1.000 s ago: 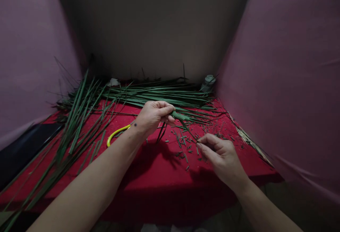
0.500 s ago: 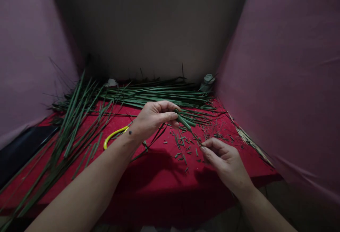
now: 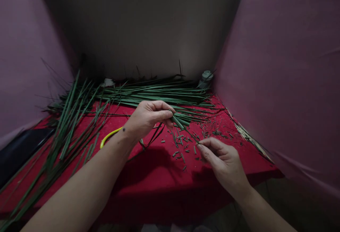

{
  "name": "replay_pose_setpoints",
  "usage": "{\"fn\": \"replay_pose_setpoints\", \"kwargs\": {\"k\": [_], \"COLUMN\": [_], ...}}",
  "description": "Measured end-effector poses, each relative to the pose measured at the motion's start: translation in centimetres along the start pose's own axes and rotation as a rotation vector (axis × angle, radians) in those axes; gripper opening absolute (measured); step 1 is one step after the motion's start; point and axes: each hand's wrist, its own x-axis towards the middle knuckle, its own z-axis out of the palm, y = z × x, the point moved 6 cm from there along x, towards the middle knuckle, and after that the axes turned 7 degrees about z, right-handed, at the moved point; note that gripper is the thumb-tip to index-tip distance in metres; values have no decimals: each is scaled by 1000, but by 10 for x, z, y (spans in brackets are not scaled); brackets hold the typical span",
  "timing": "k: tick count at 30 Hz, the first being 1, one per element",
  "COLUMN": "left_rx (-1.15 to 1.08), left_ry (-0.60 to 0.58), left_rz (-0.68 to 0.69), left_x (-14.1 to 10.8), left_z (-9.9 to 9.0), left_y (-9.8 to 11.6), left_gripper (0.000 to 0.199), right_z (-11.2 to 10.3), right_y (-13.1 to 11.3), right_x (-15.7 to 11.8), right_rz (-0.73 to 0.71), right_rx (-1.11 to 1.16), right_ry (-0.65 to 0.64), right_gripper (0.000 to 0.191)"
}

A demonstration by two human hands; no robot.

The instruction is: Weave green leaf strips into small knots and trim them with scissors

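Between the thumb and fingers of my left hand (image 3: 152,117) is a folded green leaf strip (image 3: 177,122), held above the table. Its thin tail runs down to the right, where the closed fingertips of my right hand (image 3: 221,159) pinch the end. The strip looks taut between both hands. Dark loose strips (image 3: 154,136) hang or lie below my left hand; I cannot tell whether they join the held leaf. Under my left wrist shows the yellow handle (image 3: 110,136) of a tool, the rest of it hidden by the arm.
Long green leaves (image 3: 148,95) lie across the back, and more leaves (image 3: 71,118) spread over the left side. Cut bits (image 3: 183,150) litter the red cloth (image 3: 164,175). A small jar (image 3: 205,79) stands back right. A black object (image 3: 23,150) lies at the left edge; pale sticks (image 3: 249,138) line the right.
The view has shifted slightly, so everything sits a little further left. Both hands keep their hold on the leaf strip, with hardly any movement between them.
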Motion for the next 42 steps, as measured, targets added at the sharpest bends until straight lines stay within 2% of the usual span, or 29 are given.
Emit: {"fn": "replay_pose_setpoints", "kwargs": {"k": [6,8,11,14,18,23,25,26,29,31,32,35,38,42], "left_rx": [-132,-143,-109,-78,-114,-80,-72,-65,-57,-80,-100,-144,-132,-84], "left_ry": [-16,0,18,-27,-91,-95,-100,-105,-152,-225,-265,-344,-352,-314], "left_rz": [-46,-52,-10,8,-91,-159,-154,-151,-158,-191,-207,-228,-216,-170], "left_x": [1,1,0,0,1,3,4,4,4,2,1,-1,-1,3], "left_z": [1,2,3,4,6,2,-1,-2,-3,0,3,8,9,8], "left_y": [-8,-8,-5,-4,-10,-18,-19,-20,-21,-24,-25,-29,-32,-32], "left_gripper": [4,5,5,8,27,30,32,33,38,41,41,43,46,40], "right_z": [-6,-7,-9,-14,-20,-19,-20,-21,-16,-14,-14,-9,21,56], "right_y": [-22,-25,-24,-20,-19,-24,-24,-20,-8,-7,-6,2,8,6], "right_x": [-7,-8,-7,-2,4,4,11,17,34,47,58,92,104,101], "right_rz": [-307,-371,-393,-385,-433,-558,-457,-330,101,218,246,254,279,339], "right_rx": [-232,-280,-311,-315,-355,-417,-373,-313,23,180,228,366,471,645], "right_ry": [67,71,64,91,147,121,24,-64,-502,-718,-734,-587,-654,-775], "right_gripper": [13,12,14,12,10,9,10,13,29,34,32,24,22,18]}}
